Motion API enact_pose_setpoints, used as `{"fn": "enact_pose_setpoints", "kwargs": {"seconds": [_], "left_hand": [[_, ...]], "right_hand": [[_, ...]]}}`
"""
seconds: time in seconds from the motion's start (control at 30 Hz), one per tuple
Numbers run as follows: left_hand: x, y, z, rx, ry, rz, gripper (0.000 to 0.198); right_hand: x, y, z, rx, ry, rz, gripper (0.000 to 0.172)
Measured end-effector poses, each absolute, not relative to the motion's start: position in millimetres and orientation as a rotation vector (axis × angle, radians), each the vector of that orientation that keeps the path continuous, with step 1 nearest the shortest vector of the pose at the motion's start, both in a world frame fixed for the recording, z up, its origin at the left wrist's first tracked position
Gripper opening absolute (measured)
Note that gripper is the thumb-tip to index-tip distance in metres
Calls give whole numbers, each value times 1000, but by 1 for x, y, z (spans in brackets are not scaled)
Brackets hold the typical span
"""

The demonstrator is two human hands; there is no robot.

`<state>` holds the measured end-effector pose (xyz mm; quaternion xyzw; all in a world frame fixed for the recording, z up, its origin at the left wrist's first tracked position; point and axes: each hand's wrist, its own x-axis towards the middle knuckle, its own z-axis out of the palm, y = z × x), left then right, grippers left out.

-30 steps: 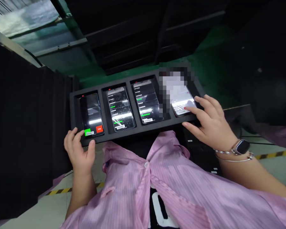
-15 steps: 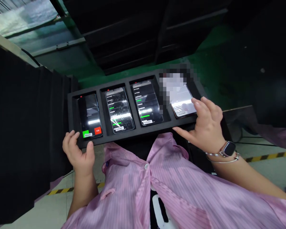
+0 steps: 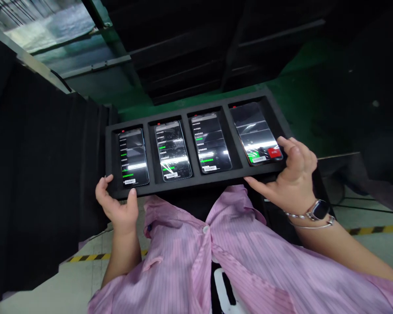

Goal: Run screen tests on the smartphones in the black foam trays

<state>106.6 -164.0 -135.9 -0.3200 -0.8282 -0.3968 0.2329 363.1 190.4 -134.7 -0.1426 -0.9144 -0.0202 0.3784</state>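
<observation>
A black tray [image 3: 195,179] with a row of compartments is held level in front of my body. One smartphone lies face up in each compartment. The leftmost phone [image 3: 134,158], the second phone [image 3: 173,150] and the third phone [image 3: 210,143] show lists with white and green lines. On the rightmost phone [image 3: 253,131] the screen is dark, with a green and a red box at its lower end. My left hand [image 3: 118,204] grips the tray's near left corner, thumb on the front edge. My right hand [image 3: 290,174] holds the near right corner, its fingertips beside the rightmost phone.
Dark stacked panels [image 3: 46,174] rise close on the left. A dark shelf-like structure [image 3: 196,48] stands beyond the tray, over green floor [image 3: 134,109]. Yellow-and-black tape [image 3: 376,230] marks the pale floor behind me on the right.
The leftmost phone has gone from a dark screen with green and red boxes to a list. The rightmost phone has gone from a whitish screen to dark with the two boxes. The tray sits slightly further right.
</observation>
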Motion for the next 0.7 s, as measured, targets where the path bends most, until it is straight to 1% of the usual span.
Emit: {"fn": "enact_pose_setpoints", "kwargs": {"seconds": [0.03, 0.1, 0.13, 0.17, 0.2, 0.27, 0.33, 0.37, 0.4, 0.47, 0.57, 0.63, 0.7], "left_hand": [[106, -163, -136, -883, -2278, -1108, 81], [107, -165, -135, -874, -2312, -1119, 83], [108, -166, -133, -866, -2340, -1109, 84], [110, -167, -129, -862, -2369, -1083, 82], [113, -168, -123, -865, -2395, -1040, 79], [122, -163, -105, -909, -2436, -905, 65], [130, -151, -82, -1020, -2458, -749, 50], [132, -141, -70, -1095, -2476, -683, 47], [132, -130, -60, -1176, -2506, -622, 47], [127, -103, -47, -1296, -2595, -518, 54], [107, -64, -45, -1309, -2731, -404, 65], [94, -46, -49, -1264, -2802, -353, 67], [91, -42, -48, -1249, -2867, -305, 63]], "right_hand": [[364, 190, -133, -357, -2362, -63, 102], [367, 189, -129, -343, -2422, -82, 68], [368, 188, -125, -339, -2450, -71, 58], [368, 187, -121, -341, -2469, -40, 55], [368, 185, -116, -345, -2474, 14, 59], [361, 180, -103, -362, -2479, 149, 66], [348, 173, -90, -353, -2522, 256, 66], [338, 170, -85, -338, -2554, 292, 63], [327, 169, -80, -325, -2591, 318, 61], [300, 169, -76, -334, -2648, 339, 61], [263, 177, -82, -441, -2671, 312, 66], [250, 182, -87, -493, -2677, 293, 69], [256, 182, -88, -451, -2668, 328, 69]]}}
